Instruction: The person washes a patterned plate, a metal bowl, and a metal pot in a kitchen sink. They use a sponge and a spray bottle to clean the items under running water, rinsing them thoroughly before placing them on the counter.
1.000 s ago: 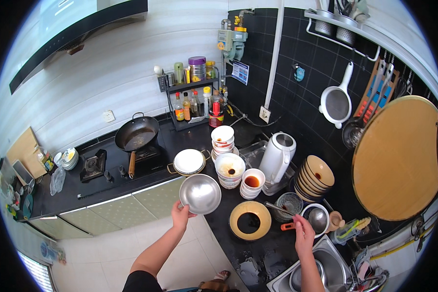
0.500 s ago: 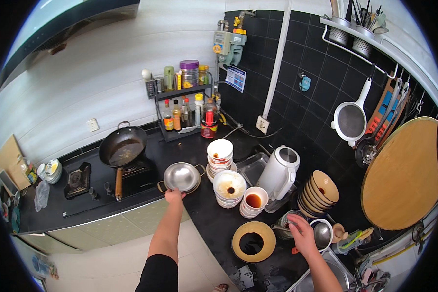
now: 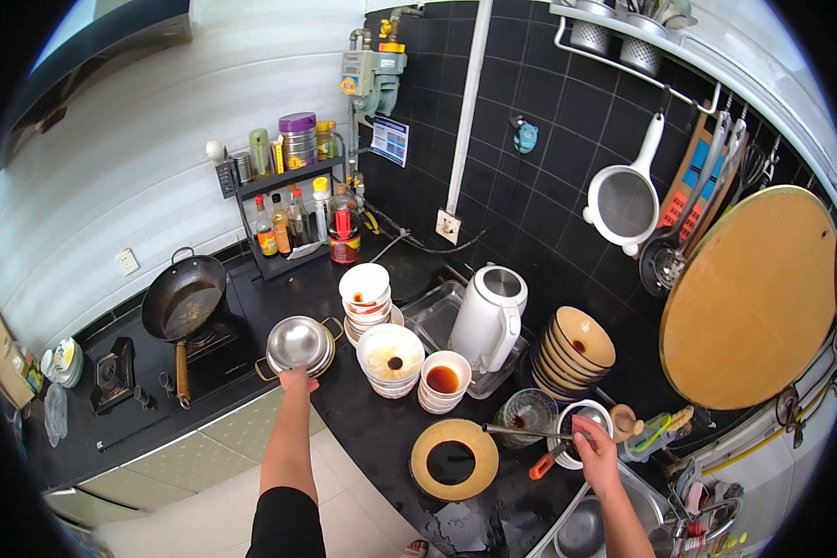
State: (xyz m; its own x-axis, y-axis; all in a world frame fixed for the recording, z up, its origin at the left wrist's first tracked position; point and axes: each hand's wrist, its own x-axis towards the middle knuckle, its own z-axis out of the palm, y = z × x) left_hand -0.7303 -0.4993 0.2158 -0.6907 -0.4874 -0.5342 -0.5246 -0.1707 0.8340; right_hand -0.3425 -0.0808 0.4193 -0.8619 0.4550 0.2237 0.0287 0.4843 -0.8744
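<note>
My left hand (image 3: 299,377) grips the near rim of a shallow metal bowl (image 3: 298,340). That bowl is stacked on a metal pan with two brass-coloured handles (image 3: 264,374), at the counter's edge. Over a white bowl (image 3: 607,420) at the right, my right hand (image 3: 597,454) is closed around a metal ladle (image 3: 521,431), its handle pointing left and its scoop mostly hidden by the hand. Below it an orange-red utensil handle (image 3: 540,467) sticks out of the white bowl. Beside the ladle stands a clear glass bowl (image 3: 528,409). Nearer lies a tan bowl with dark liquid (image 3: 419,462).
Stacked white bowls (image 3: 391,361), a sauce cup (image 3: 443,378), a white kettle (image 3: 484,316) and stacked tan bowls (image 3: 577,349) stand behind. A wok (image 3: 186,298) sits on the stove at left. A sink (image 3: 581,530) lies at lower right; a round board (image 3: 749,298) hangs at right.
The view has shifted right. My right hand has moved right, away from the glass bowl, and more of the ladle handle now shows. My left hand stays on the metal bowl.
</note>
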